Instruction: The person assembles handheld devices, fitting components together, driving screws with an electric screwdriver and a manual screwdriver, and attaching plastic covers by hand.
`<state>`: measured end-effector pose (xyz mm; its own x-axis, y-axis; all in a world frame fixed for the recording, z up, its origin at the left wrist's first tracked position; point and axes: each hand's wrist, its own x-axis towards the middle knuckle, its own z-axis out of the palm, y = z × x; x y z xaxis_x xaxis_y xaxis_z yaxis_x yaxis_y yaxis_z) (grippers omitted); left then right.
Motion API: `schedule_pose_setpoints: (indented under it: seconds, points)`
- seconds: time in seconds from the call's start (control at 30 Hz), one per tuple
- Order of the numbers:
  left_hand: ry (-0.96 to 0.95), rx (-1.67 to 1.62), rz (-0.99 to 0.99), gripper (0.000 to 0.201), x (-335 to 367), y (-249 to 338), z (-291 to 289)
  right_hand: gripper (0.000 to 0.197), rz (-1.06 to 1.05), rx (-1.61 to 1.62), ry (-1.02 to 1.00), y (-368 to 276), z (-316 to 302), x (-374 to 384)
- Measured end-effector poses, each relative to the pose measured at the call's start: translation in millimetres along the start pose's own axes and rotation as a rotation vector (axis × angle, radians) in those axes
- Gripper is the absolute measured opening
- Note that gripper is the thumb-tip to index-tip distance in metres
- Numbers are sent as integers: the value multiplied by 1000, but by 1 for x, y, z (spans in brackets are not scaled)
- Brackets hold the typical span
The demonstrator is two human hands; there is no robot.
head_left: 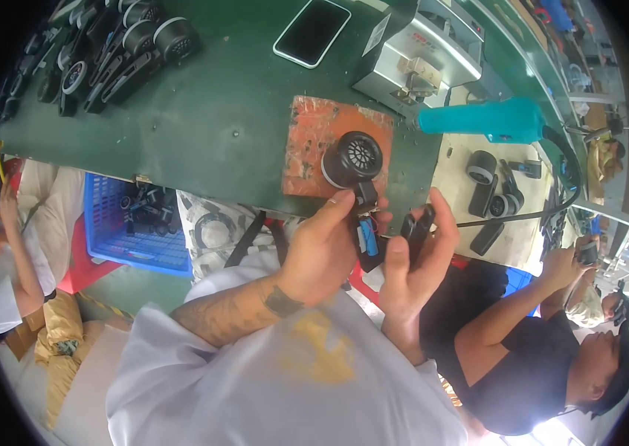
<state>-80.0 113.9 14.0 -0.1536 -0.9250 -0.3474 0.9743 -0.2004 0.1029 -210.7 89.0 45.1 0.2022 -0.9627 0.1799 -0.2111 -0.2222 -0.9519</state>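
Observation:
My left hand [320,249] grips the handle of a black handheld fan [359,160] by thumb and fingers. Its round grilled head rests over a worn orange board [305,141] on the green bench. The handle is uncovered on one side, and a blue cylinder, which looks like a battery [367,236], shows inside with thin wires. Close beside it, my right hand [420,271] holds a black handle cover [417,230] between thumb and fingers, apart from the fan. My left fingers are partly hidden behind the handle.
A teal electric screwdriver [485,121] with a black cord lies at right, by a metal screw feeder [422,56]. A phone [312,33] lies at the back. Fans [136,56] pile up far left. Below sits a blue crate [140,249]. Co-workers [545,357] sit on both sides.

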Motion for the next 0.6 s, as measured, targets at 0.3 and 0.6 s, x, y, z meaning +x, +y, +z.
schedule_pose_setpoints:
  seconds: [0.3, 0.6]
  points:
    - [40, -73, 6, 31, -6, 8, 8, 69, -269, -561, -182, -7, 12, 7]
    - [39, -40, 40, 28, -8, 4, -1, 67, -277, -594, -195, -4, 15, 9]
